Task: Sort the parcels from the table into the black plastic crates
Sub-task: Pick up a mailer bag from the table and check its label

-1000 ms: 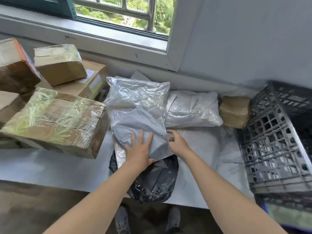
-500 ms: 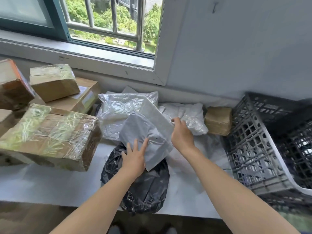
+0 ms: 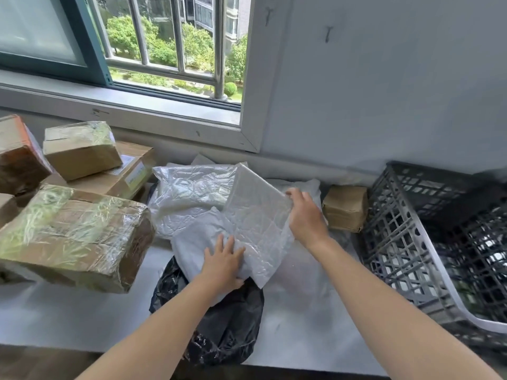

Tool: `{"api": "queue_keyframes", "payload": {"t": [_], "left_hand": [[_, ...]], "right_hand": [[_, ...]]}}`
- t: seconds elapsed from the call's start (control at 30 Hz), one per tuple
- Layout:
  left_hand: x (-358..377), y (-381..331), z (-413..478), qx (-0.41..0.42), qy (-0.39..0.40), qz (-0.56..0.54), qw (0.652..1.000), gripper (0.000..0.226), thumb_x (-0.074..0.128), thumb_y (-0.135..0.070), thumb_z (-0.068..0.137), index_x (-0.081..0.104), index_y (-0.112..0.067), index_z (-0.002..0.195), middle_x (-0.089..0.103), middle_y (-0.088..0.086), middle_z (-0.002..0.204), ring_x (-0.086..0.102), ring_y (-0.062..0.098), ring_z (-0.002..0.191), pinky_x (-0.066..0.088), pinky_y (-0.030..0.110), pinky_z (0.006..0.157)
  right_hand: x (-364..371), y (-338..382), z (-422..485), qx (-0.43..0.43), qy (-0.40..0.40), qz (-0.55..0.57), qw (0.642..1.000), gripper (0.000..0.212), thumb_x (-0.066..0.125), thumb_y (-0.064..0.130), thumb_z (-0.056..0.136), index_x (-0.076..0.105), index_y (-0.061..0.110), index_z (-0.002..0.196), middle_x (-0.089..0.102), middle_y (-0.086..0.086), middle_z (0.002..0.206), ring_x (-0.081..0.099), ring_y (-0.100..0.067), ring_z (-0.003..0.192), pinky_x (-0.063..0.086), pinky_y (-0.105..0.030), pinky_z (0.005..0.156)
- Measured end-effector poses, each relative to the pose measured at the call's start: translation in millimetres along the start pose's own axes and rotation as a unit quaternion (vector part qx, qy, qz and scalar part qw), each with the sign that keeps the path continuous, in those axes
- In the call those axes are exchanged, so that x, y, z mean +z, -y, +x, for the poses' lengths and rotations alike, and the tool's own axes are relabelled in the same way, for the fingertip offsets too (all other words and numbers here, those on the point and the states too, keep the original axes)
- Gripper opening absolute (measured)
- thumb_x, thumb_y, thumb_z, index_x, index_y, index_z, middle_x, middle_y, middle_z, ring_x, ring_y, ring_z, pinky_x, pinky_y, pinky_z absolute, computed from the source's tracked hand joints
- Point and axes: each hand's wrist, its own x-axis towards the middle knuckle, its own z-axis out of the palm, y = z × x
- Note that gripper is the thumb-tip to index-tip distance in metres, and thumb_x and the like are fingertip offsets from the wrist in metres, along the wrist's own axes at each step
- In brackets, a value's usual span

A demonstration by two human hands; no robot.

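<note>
A flat grey plastic parcel is tilted up over the middle of the table. My right hand grips its right edge. My left hand lies with spread fingers on its lower left corner and on a second grey parcel beneath it. A black bag parcel lies under both at the table's front edge. A crinkled silver parcel sits behind them. The black plastic crates stand at the right, tilted, with a white-rimmed one inside.
Several tape-wrapped cardboard boxes are piled on the left of the white table. A small brown box sits by the crates, with a white parcel behind my right hand. A window and wall run along the back.
My right hand has lifted the grey parcel's right edge from flat to steeply tilted. My left hand stayed on its lower corner. The view has tipped upward.
</note>
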Motion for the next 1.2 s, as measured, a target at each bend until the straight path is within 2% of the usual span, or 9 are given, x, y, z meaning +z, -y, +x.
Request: {"api": "queue_keyframes", "payload": {"t": [0.23,0.37,0.47,0.57,0.7,0.8,0.9,1.07,1.2], "left_hand": [[-57.9,-40.1,7.3,0.106,-0.161,-0.309,0.932,0.114,0.072,-0.061,0.078,-0.002,-0.027,0.158,0.000,-0.007,0.165,0.000,0.011,0.151,0.012,0.030,0.121],[-87.9,-51.1,14.4,0.064,-0.244,-0.362,0.898,0.074,0.057,-0.012,0.091,0.022,-0.026,0.155,0.050,0.001,0.143,0.050,0.021,0.124,0.039,0.022,0.089],[-105.9,-36.4,10.3,0.043,-0.282,-0.432,0.856,0.051,0.039,0.007,0.087,0.058,-0.028,0.120,0.065,-0.001,0.092,0.058,0.017,0.081,0.042,0.015,0.063],[-126.1,-16.6,6.3,0.033,-0.259,-0.549,0.794,0.042,0.040,0.014,0.085,0.062,-0.022,0.085,0.063,-0.004,0.077,0.058,0.013,0.074,0.044,0.015,0.059],[-144.2,7.2,-1.4,0.059,-0.165,-0.686,0.706,0.033,0.051,0.016,0.089,0.068,-0.010,0.099,0.069,0.007,0.090,0.063,0.023,0.085,0.051,0.034,0.080],[-146.6,15.4,-7.0,0.071,-0.104,-0.771,0.624,0.027,0.050,0.017,0.089,0.064,0.000,0.105,0.065,0.015,0.094,0.061,0.029,0.085,0.050,0.040,0.081],[-144.9,22.2,-9.0,0.076,-0.080,-0.797,0.593,0.026,0.049,0.016,0.089,0.062,-0.001,0.105,0.062,0.016,0.092,0.059,0.029,0.082,0.048,0.039,0.077],[-144.1,34.9,-6.3,-0.002,-0.123,-0.737,0.664,0.018,0.057,0.012,0.089,0.062,-0.005,0.095,0.064,0.012,0.083,0.059,0.023,0.069,0.051,0.032,0.062],[-143.0,44.6,-0.4,-0.071,-0.191,-0.639,0.742,0.018,0.071,-0.003,0.086,0.062,-0.017,0.092,0.068,0.009,0.091,0.063,0.021,0.078,0.052,0.034,0.072]], "right_hand": [[-45.4,23.2,43.2,0.050,-0.026,0.208,0.977,0.021,0.055,0.002,0.091,0.062,0.016,0.104,0.064,0.003,0.106,0.060,-0.014,0.104,0.042,-0.017,0.085],[-58.5,44.3,52.1,0.073,-0.020,0.299,0.951,0.012,0.055,0.013,0.093,0.064,0.021,0.092,0.063,0.009,0.095,0.064,-0.012,0.083,0.055,-0.022,0.059],[-67.7,49.1,52.9,0.045,0.026,0.313,0.948,0.021,0.048,0.033,0.101,0.064,0.021,0.108,0.067,0.000,0.105,0.069,-0.015,0.085,0.059,-0.032,0.069],[-69.5,41.0,53.1,-0.014,0.028,0.244,0.969,0.030,0.044,0.039,0.103,0.059,0.024,0.125,0.062,0.003,0.122,0.059,-0.010,0.107,0.044,-0.012,0.082],[-57.4,26.8,50.9,0.043,0.049,0.188,0.980,0.052,0.051,0.048,0.098,0.040,0.027,0.145,0.048,-0.006,0.141,0.049,-0.022,0.127,0.039,-0.028,0.094],[-47.3,20.2,45.0,0.128,0.092,0.244,0.957,0.068,0.053,0.056,0.094,0.030,0.027,0.151,0.056,-0.010,0.131,0.059,-0.021,0.111,0.046,-0.023,0.081],[-38.8,18.9,40.1,0.198,0.101,0.324,0.920,0.072,0.056,0.059,0.092,0.032,0.024,0.151,0.057,0.001,0.119,0.058,-0.010,0.094,0.054,-0.028,0.079],[-30.0,10.8,41.2,0.207,0.021,0.378,0.902,0.057,0.072,0.032,0.089,0.052,0.009,0.137,0.067,-0.004,0.115,0.067,-0.021,0.103,0.055,-0.044,0.091],[-43.2,14.7,39.4,0.155,-0.046,0.347,0.924,0.055,0.073,0.030,0.088,0.051,0.012,0.136,0.065,-0.005,0.126,0.063,-0.022,0.113,0.049,-0.048,0.101]]}}
